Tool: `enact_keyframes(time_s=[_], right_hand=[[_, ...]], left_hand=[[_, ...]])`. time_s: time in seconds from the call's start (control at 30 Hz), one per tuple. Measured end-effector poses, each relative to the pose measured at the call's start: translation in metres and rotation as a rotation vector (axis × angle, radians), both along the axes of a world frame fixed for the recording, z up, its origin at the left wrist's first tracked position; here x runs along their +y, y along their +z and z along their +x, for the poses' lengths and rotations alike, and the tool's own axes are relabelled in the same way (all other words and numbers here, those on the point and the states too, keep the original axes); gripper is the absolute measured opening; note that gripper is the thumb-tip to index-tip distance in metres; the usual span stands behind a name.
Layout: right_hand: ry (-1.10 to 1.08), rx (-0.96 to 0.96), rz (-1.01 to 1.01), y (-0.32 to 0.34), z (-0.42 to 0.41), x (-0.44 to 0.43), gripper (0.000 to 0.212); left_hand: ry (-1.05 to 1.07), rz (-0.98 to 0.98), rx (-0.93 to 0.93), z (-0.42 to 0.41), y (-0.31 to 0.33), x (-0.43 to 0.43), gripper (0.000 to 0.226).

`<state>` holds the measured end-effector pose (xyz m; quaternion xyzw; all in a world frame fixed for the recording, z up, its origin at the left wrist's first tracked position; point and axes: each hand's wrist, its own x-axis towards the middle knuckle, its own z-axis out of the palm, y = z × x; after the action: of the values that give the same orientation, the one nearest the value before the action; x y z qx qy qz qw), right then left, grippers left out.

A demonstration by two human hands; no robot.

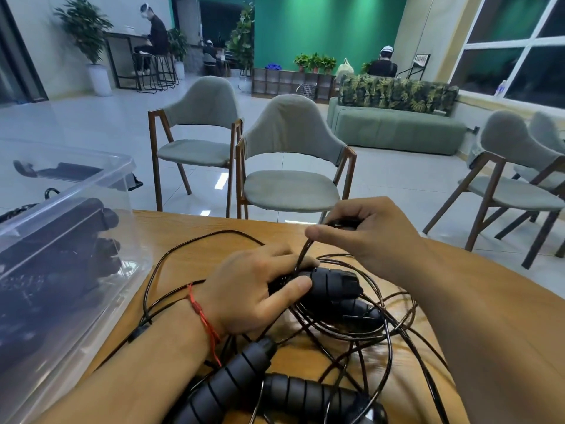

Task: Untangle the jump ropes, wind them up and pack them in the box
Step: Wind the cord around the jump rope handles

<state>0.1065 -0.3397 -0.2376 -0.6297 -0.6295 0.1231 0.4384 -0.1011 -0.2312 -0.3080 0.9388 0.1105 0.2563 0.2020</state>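
The left hand (pixel 253 286) has its fingers curled round a black handle (pixel 333 281) and holds it down on the wooden bench (pixel 189 240). The right hand (pixel 363 234) is a little above it and pinches a thin black cord (pixel 302 252) between the thumb and the fingers. The jump ropes (pixel 382 332) lie in a messy tangle on the bench around both hands, with two more handles (pixel 232 381) near the front edge, and the clear box (pixel 61 270) stands at the left with dark things inside.
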Motion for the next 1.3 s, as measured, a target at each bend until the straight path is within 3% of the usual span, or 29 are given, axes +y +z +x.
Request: enact_keyframes(time_s=[0.23, 0.37, 0.47, 0.57, 0.8, 1.0, 1.3], right_hand=[[0.11, 0.249, -0.181, -0.019, 0.008, 0.007, 0.028], [0.105, 0.248, -0.233, -0.032, 0.003, 0.017, 0.024], [0.164, 0.198, -0.241, -0.038, 0.005, 0.024, 0.006], [0.053, 0.135, -0.21, -0.05, 0.0, 0.022, 0.02], [0.067, -0.026, -0.173, -0.054, -0.028, 0.016, 0.032], [0.027, -0.182, -0.23, -0.064, -0.027, 0.017, 0.028], [0.065, -0.135, -0.176, -0.066, -0.029, 0.016, 0.029]], left_hand=[[-0.162, -0.075, -0.296, -0.001, 0.001, -0.004, 0.051], [-0.175, -0.126, -0.382, -0.001, -0.001, -0.004, 0.055], [-0.171, -0.173, -0.448, 0.001, -0.001, -0.004, 0.041], [-0.034, -0.246, -0.507, 0.002, -0.001, -0.005, 0.034], [0.303, -0.851, -0.713, 0.003, 0.008, -0.003, 0.059], [0.403, -1.001, -0.686, 0.006, 0.008, 0.006, 0.06], [0.485, -0.98, -0.544, 0.007, 0.006, 0.011, 0.063]])
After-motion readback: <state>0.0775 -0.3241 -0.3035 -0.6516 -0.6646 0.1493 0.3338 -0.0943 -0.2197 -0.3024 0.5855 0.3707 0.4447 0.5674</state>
